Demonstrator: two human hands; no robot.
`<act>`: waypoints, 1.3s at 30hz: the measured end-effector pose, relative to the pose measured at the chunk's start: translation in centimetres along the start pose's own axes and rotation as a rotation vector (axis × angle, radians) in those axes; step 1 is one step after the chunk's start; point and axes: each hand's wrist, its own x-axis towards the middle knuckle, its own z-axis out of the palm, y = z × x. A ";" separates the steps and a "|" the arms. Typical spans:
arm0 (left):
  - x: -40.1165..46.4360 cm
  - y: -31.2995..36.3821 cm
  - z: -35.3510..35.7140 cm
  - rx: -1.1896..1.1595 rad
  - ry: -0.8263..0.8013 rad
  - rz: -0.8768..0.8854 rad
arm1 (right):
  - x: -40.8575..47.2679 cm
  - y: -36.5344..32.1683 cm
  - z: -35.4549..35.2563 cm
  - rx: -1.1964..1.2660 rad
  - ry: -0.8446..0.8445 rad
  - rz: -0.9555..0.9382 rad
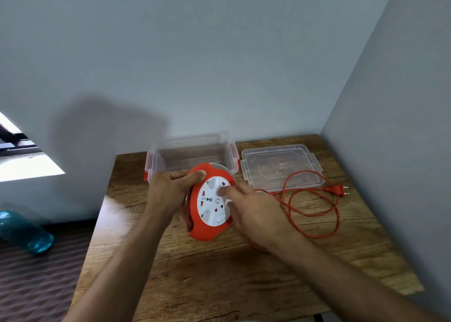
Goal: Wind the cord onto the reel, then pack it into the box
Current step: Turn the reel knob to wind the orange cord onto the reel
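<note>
An orange reel (205,231) with a white socket face (212,203) stands tilted on the wooden table (244,285). My left hand (168,192) grips its upper left rim. My right hand (253,212) rests its fingertips on the white face, fingers apart. The orange cord (314,214) lies in loose loops to the right, ending in a plug (338,189). Some cord is wound inside the reel. A clear box (192,153) with orange latches stands open behind the reel.
The clear lid (280,168) lies flat right of the box, with cord loops crossing its front edge. Walls close in behind and on the right. A blue bottle (26,231) lies on the floor at the left.
</note>
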 end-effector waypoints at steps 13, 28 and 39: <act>0.6 0.6 -1.1 0.070 -0.165 -0.088 | 1.5 -0.4 0.6 -0.358 -0.140 -0.530; -1.2 -1.1 0.7 0.008 -0.110 0.103 | 0.4 -3.7 2.3 1.480 -0.223 0.974; 0.1 -1.4 0.5 0.041 -0.176 -0.070 | 0.6 1.8 1.1 -0.239 -0.183 -0.564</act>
